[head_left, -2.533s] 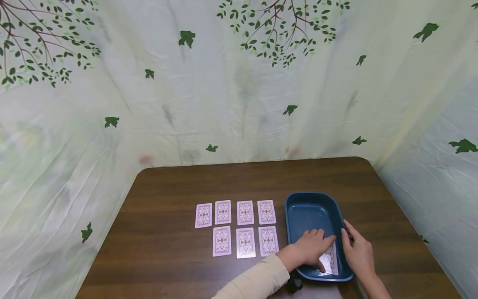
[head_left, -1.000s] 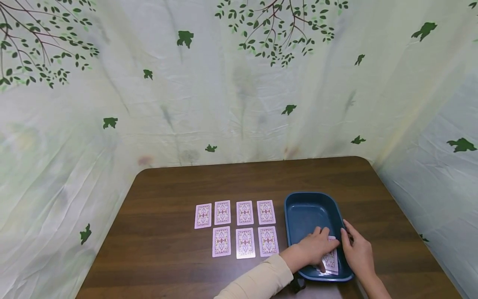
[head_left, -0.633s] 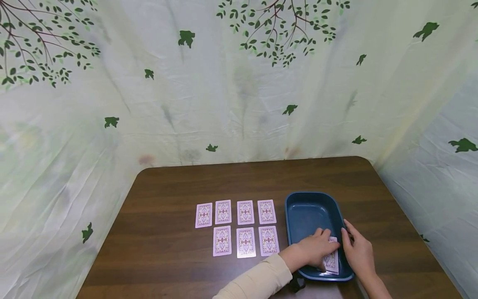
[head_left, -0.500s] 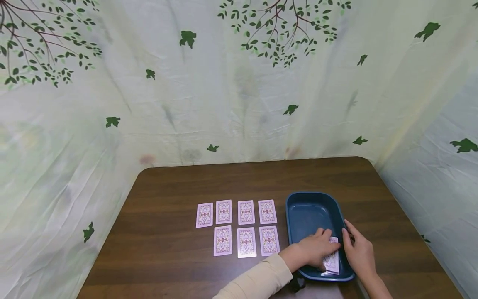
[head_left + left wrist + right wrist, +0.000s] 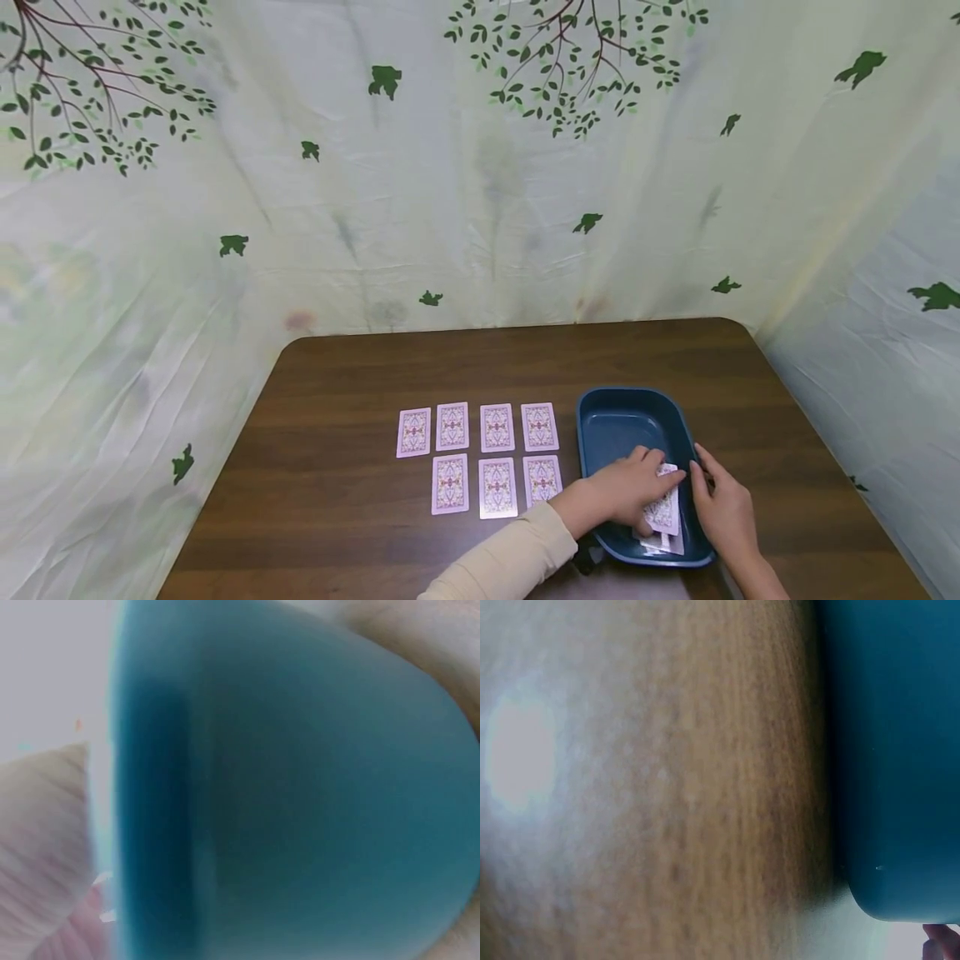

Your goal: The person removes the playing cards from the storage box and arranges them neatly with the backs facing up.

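My left hand [image 5: 626, 492] reaches into a blue tray [image 5: 636, 398] at the table's right side. Its thumb and fingers pinch a playing card [image 5: 663, 510] with a pink-patterned back, partly covered by the hand. Under that card more cards [image 5: 670, 546] lie on the tray floor at its near end. My right hand [image 5: 726, 508] holds the tray's right wall from outside, thumb at the rim. In the left wrist view the tray wall [image 5: 322, 780] fills most of the picture. Fingertips [image 5: 945, 941] show below the tray's corner in the right wrist view.
Left of the tray, several face-down cards [image 5: 497, 428] lie in two rows on the brown table [image 5: 337, 500]. My left forearm in a cream sleeve [image 5: 510, 554] passes close to the nearer row. A leaf-printed curtain [image 5: 487, 208] hangs behind the table.
The top card in the tray has slid away from me with my left hand, uncovering the cards beneath. My right hand keeps its hold on the tray.
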`<state>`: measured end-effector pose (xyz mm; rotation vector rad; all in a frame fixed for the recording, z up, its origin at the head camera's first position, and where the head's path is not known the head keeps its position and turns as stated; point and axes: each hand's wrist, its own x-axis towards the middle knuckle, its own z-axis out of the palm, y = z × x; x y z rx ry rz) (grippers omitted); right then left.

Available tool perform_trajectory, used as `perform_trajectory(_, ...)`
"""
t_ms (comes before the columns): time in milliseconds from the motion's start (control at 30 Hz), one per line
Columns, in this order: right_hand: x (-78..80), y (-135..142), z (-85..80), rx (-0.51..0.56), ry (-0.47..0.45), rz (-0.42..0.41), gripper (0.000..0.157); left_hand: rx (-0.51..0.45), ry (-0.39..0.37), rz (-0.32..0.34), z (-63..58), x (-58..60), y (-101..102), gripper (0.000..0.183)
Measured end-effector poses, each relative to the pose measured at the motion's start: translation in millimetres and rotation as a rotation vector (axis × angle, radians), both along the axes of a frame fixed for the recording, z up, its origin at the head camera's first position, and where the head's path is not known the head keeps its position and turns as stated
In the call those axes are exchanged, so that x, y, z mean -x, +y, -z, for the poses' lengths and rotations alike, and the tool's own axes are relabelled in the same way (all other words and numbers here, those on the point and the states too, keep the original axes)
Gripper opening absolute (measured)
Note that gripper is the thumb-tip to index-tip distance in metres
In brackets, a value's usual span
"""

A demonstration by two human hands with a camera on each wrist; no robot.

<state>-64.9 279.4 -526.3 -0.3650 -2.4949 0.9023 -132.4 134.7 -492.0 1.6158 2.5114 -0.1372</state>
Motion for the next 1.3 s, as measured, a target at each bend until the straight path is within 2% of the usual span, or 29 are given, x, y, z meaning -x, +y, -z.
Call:
perform_trajectory(267, 0.1, -2, 0.0, 0.009, -0.011, 0.007, 0.033, -0.029, -0.03, -0.01, -1.8, 0.3, -15, 0.094)
perform_trajectory(500, -0.2, -2, 1.5, 0.001, 0.002, 0.016, 0.033, -0.135, -0.13, -0.074, -18.1, 8.1, -40, 0.09)
perform_trajectory(667, 0.1, -1, 2.0, -0.001, 0.013, 0.012, 0.032, -0.204, -0.136, -0.121, -27.5, 18.2, -61, 0.088)
perform_trajectory(767, 0.1, -1, 2.2, 0.002, 0.01, 0.009, 0.032, -0.241, -0.157, -0.126, -31.6, 22.4, -71, 0.089)
perform_trajectory(867, 0.8, 0, 2.2, -0.002, 0.015, 0.014, 0.032, -0.292, -0.185, -0.105, -37.5, 24.4, -77, 0.09)
perform_trajectory(967, 1.8, 1, 1.6, -0.007, 0.022, 0.016, 0.032, -0.331, -0.163, -0.091, -45.5, 26.1, -82, 0.088)
perform_trajectory(1100, 2.5, 1, 0.4, -0.005, 0.02, 0.01, 0.032, -0.331, -0.115, -0.131, -50.8, 30.2, -95, 0.087)
perform_trajectory(1300, 2.3, 1, 0.4, 0.001, 0.008, 0.013, 0.032, -0.3, -0.106, -0.192, -43.1, 37.8, -127, 0.09)
